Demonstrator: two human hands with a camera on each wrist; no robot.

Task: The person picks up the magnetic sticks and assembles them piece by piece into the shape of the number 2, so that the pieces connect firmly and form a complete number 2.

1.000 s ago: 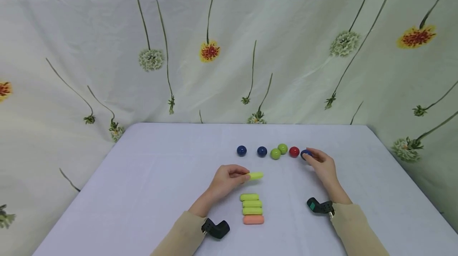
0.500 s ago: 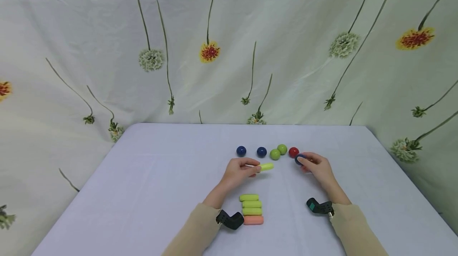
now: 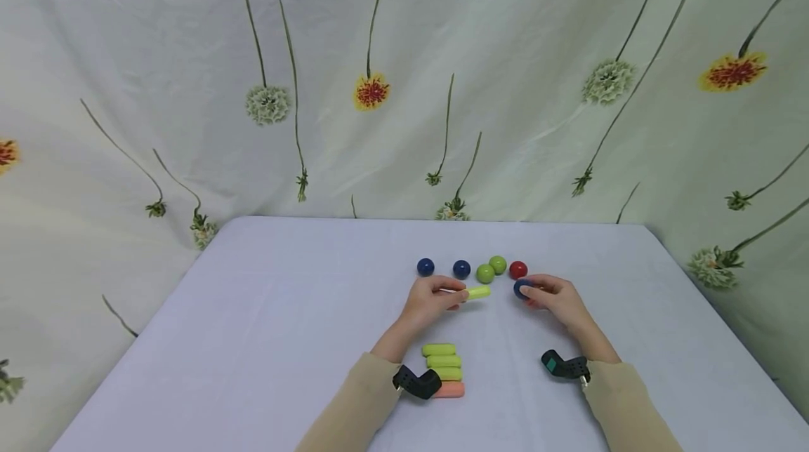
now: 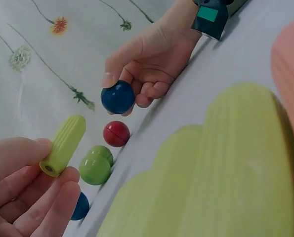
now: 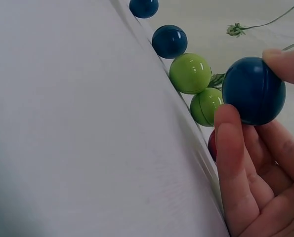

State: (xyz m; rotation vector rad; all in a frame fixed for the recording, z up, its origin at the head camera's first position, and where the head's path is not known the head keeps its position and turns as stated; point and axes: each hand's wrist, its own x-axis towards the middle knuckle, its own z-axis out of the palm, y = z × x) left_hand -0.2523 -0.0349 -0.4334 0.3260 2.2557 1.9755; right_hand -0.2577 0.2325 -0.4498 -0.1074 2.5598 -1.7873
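My left hand (image 3: 428, 303) pinches a short yellow-green ribbed rod (image 3: 478, 293) between thumb and fingers. The rod points to the right, and a dark round spot shows in its end in the left wrist view. Facing it from the right, my right hand (image 3: 559, 301) holds a glossy blue ball (image 5: 254, 91) by thumb and fingertips. A small gap separates the rod's tip from this ball. Just behind the ball lies a red ball (image 3: 518, 269). Both held things hang a little above the white table (image 3: 284, 340).
Left of the red ball, two green balls (image 3: 485, 273) sit close together, with a blue ball (image 3: 461, 269) and another blue ball (image 3: 425, 267) further left. Nearer me, several yellow-green rods (image 3: 444, 361) and an orange-pink rod (image 3: 450, 389) lie stacked side by side, partly behind my left wrist's camera.
My left hand has carried the yellow-green rod right and farther back. My right hand has brought the blue ball from the row's right end leftward and nearer me. The two are closer together.
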